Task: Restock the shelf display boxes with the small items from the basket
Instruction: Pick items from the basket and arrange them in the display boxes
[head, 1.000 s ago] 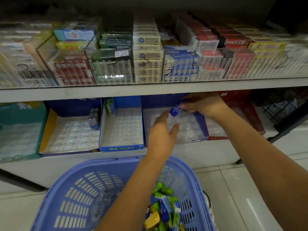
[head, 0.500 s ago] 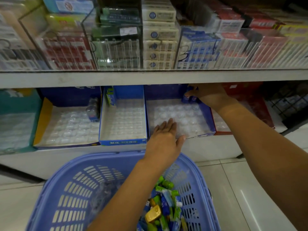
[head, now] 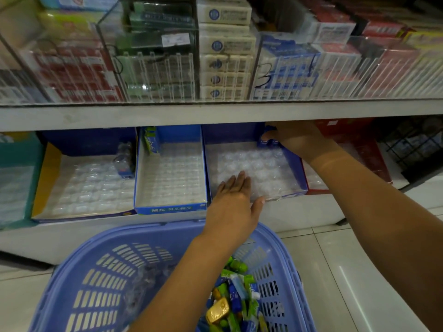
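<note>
A blue plastic basket (head: 100, 271) sits low in front of me, with small green, blue and gold items (head: 237, 295) piled at its right side. On the lower shelf stands a blue display box (head: 296, 164) lined with a clear blister tray (head: 261, 164). My right hand (head: 294, 137) reaches to its back right corner and pinches a small blue item (head: 269, 142) standing there; the shelf above hides the fingertips. My left hand (head: 233, 200) lies flat and empty, fingers straight, over the box's front edge.
Left of it stand a second blue box (head: 170, 208) holding one green pack (head: 152, 140) and a yellow-edged box (head: 45, 168) with a small item (head: 124, 161). A red box (head: 369, 149) is on the right. The upper shelf edge (head: 167, 115) overhangs.
My right hand carried the small blue item from mid-box to the back right corner. My left hand drew back toward the box's front edge and flattened.
</note>
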Demonstrator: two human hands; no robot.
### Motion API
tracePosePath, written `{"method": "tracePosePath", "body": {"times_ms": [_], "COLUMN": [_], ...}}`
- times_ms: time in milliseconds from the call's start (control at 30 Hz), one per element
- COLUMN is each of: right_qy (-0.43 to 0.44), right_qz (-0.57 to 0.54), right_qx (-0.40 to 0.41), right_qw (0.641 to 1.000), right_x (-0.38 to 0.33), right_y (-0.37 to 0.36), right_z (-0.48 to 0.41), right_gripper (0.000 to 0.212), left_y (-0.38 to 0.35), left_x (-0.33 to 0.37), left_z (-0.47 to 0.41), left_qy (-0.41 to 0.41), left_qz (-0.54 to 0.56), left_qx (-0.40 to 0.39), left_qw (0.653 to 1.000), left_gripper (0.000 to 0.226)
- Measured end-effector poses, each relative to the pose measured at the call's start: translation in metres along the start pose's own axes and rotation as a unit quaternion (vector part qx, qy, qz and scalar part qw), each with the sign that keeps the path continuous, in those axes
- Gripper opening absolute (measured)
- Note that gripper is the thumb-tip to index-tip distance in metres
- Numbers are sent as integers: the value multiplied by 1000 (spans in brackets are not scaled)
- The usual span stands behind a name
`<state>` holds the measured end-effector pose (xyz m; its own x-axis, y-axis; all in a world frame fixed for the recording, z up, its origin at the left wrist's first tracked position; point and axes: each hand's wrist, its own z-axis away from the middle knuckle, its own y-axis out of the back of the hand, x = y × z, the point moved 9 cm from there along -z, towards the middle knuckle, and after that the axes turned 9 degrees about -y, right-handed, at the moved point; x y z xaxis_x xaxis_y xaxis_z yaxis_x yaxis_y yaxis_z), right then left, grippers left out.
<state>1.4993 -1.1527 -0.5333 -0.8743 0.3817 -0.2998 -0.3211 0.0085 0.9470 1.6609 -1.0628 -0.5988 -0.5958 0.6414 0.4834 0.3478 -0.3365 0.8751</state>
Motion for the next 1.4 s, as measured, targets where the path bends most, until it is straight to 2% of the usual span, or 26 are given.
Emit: {"method": "tracePosePath", "body": {"times_ms": [133,367,433,467,533,600,633,667,733,767,833,900,967,1067,1133,1200,1300,1400], "right_qy": [10,-43,-39,-29,3,40,52,61,84,98,100,84,84,103,132,163,214,241], "right_qz": [-41,5,26,38,73,101,107,104,102,115,133,159,206,266,307,320,342,354], "right_qx": [-1,-4,26,58,108,59,6,-54,-167,-218,-312,-362,-376,-400,-393,-363,-311,-312], "right_qw": [999,999,999,997,991,992,993,991,977,964,935,915,899,871,857,860,861,848], "right_x": [-1,-9,-13,-18,-35,-57,-67,-76,-88,-92,-89,-75,-54,-22,-7,-2,-6,-7], "right_y": [-8,-10,-3,4,17,12,2,-11,-51,-78,-136,-188,-230,-276,-294,-305,-312,-315], "right_z": [-2,4,18,27,47,68,83,102,144,164,197,218,230,243,246,244,237,230], "right_gripper": [32,35,35,35,34,29,29,30,29,28,25,23,29,27,29,37,24,21], "left_y": [-2,-2,5,12,32,42,37,23,-25,-51,-97,-138,-171,-189,-188,-185,-189,-191], "left_x": [-1,0,5,8,16,17,11,0,-35,-53,-75,-88,-99,-108,-109,-109,-117,-130], "left_z": [-1,-2,1,5,26,57,70,78,87,96,123,163,201,227,225,221,217,210], "left_qy": [0,21,23,16,-12,-41,-37,-16,74,106,129,143,159,168,147,134,156,185], "left_qz": [8,20,10,11,48,101,111,112,83,68,75,89,93,99,106,116,133,150], "left_qx": [-12,-66,-60,-27,98,204,210,174,13,-67,-191,-306,-382,-422,-424,-413,-390,-353], "left_qw": [1000,997,998,999,994,973,971,978,994,990,970,937,906,885,887,893,898,905], "left_gripper": [61,60,59,57,49,32,25,23,26,29,31,17,33,57,50,47,35,21]}}
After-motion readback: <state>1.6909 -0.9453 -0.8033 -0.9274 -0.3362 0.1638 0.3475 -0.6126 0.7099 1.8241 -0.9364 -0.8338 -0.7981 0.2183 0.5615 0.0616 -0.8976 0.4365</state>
